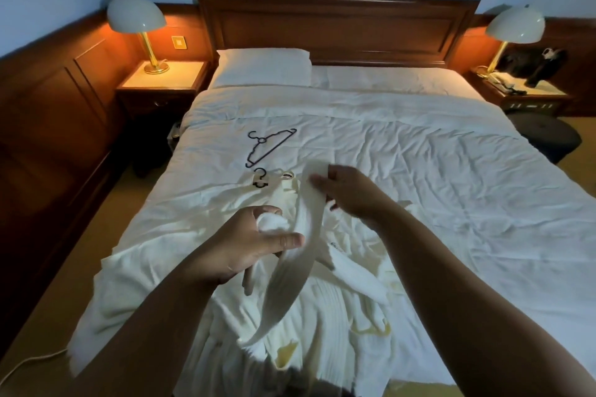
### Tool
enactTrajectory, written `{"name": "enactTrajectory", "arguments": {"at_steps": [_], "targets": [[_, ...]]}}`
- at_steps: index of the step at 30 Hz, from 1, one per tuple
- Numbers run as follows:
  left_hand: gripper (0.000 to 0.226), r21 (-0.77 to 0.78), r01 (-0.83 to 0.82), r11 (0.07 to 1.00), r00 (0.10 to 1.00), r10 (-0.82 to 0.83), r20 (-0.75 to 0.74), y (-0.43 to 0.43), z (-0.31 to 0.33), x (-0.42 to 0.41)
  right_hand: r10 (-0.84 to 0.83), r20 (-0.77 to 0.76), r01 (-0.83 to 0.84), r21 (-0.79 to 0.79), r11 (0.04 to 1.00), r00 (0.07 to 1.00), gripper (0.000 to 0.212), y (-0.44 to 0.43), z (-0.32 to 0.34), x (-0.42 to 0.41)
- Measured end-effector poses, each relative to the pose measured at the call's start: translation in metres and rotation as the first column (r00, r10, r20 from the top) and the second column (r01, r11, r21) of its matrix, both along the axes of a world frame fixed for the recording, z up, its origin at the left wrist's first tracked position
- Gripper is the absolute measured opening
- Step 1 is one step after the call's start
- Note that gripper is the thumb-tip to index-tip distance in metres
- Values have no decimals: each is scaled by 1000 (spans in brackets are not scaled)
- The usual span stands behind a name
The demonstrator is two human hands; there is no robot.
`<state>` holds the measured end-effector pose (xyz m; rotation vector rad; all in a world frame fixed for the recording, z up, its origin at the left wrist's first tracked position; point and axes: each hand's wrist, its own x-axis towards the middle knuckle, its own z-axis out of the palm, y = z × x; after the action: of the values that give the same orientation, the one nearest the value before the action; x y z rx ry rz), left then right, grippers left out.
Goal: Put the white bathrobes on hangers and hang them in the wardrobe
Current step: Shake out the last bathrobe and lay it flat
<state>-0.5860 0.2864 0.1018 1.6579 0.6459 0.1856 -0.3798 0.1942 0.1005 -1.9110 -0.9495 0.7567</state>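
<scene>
A white bathrobe (325,309) lies spread on the near part of the bed, its neck toward the headboard. A black hook (260,180) of a hanger sticks out at the robe's collar. A second, bare black hanger (269,146) lies on the duvet just beyond it. My left hand (254,242) grips a bunched part of the robe's white belt (292,271). My right hand (350,192) pinches the belt's upper end, held up above the robe. The belt hangs in a loop between both hands.
The bed (435,155) has a white duvet, one pillow (263,66) and a wooden headboard. Nightstands with lit lamps (137,18) (514,26) stand on each side. A dark round stool (545,137) sits at the right. No wardrobe is in view.
</scene>
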Motion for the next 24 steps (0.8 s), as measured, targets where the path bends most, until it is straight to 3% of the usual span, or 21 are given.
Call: {"name": "enactTrajectory", "arguments": {"at_steps": [2, 3, 5, 7, 9, 11, 12, 13, 15, 17, 20, 21, 23, 24], "targets": [[72, 38, -63, 997, 995, 66, -72, -3, -1, -1, 86, 140, -43, -285, 958, 986, 36, -7, -19, -5], [63, 35, -105, 994, 992, 107, -66, -3, -2, -1, 91, 214, -15, -335, 942, 973, 38, -12, -27, -10], [40, 25, -213, 977, 976, 214, -33, -2, -5, -3, 25, 335, 67, -259, 964, 942, 28, -26, -33, -31], [35, 26, -281, 959, 959, 282, -19, 1, -11, -5, 27, 358, 42, -182, 982, 933, 24, -42, -38, -51], [32, -12, -331, 943, 943, 331, -12, 0, -15, -5, 243, 269, -156, -309, 938, 932, 31, -59, -46, -67], [30, -75, -355, 932, 934, 357, 11, -3, -17, -4, 490, 77, -373, -549, 748, 869, 39, -71, -61, -75], [32, -97, -348, 932, 936, 352, 20, -7, -18, -4, 523, -12, -412, -631, 657, 852, 46, -76, -74, -77], [33, -121, -336, 934, 940, 341, 18, -11, -18, -3, 499, -46, -397, -670, 627, 866, 59, -79, -88, -78], [30, -185, -299, 936, 952, 307, 13, -18, -18, -3, 322, 35, -236, -603, 762, 946, 81, -81, -108, -79], [26, -207, -250, 946, 968, 250, -25, -25, -17, -4, 160, 175, -56, -484, 873, 971, 85, -77, -120, -70], [32, -267, -105, 958, 989, 74, -126, -36, -26, -6, 173, 247, -109, -253, 961, 953, 83, -69, -114, -56], [31, -305, -75, 949, 989, 32, -143, -40, -29, -6, 231, 237, -190, -182, 965, 944, 75, -67, -109, -54], [26, -352, -62, 934, 990, 14, -137, -44, -32, -6, 345, 148, -333, -104, 937, 927, 37, -67, -100, -56], [24, -354, -81, 932, 990, 34, -137, -44, -32, -4, 336, 12, -335, -54, 941, 942, 25, -70, -98, -56]]}}
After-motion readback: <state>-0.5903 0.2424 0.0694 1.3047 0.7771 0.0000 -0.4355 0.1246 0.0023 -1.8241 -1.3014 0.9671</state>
